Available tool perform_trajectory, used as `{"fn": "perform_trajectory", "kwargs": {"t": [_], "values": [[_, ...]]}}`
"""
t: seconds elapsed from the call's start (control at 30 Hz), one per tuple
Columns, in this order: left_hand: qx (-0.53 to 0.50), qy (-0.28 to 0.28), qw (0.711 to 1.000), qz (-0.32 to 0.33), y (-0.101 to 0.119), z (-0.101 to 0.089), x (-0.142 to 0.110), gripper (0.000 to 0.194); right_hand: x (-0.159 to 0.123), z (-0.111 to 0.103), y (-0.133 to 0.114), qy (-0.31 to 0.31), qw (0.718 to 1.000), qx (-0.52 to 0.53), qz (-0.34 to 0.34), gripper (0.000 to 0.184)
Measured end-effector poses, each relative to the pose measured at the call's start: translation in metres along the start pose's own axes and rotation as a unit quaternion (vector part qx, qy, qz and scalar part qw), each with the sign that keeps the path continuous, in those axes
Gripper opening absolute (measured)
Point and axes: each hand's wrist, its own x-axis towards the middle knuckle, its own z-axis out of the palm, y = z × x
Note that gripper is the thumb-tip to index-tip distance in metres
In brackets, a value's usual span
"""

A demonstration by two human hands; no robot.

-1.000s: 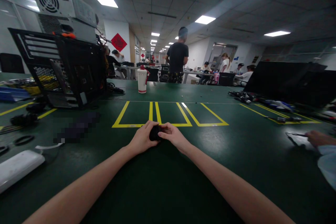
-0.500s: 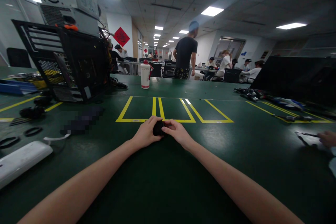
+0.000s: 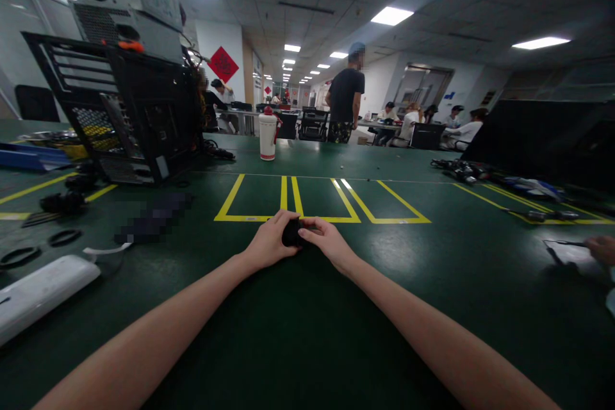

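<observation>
Landmark: black object (image 3: 291, 234). Left hand (image 3: 270, 241) gripped its left side; right hand (image 3: 327, 243) had fingers on its right side. Object sat just nearside of yellow tape (image 3: 254, 218). White cup (image 3: 268, 136) stood beyond it; white power strip (image 3: 45, 291) lay well left of it.

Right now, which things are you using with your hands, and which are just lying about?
In hand:
- small black object, between left hand and right hand

Lying or standing about:
- white cup
- black computer case
- long white thing
</observation>
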Motion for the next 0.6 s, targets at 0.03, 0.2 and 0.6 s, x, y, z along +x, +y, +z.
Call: {"fn": "perform_trajectory", "kwargs": {"t": [0.03, 0.2, 0.6], "values": [[0.0, 0.0, 1.0, -0.002, 0.0001, -0.0002, -0.0002, 0.053, -0.0014, -0.0003, -0.0007, -0.011, 1.0, 0.008, -0.001, 0.031], [-0.004, -0.002, 1.0, -0.003, 0.0004, -0.0006, -0.0003, 0.052, -0.0049, 0.0001, -0.0034, -0.02, 0.999, 0.024, -0.015, 0.03], [-0.002, -0.002, 1.0, 0.002, -0.0013, 0.0009, 0.0003, 0.053, 0.0, -0.0027, -0.0038, -0.023, 1.0, 0.001, 0.0, 0.029]]}}
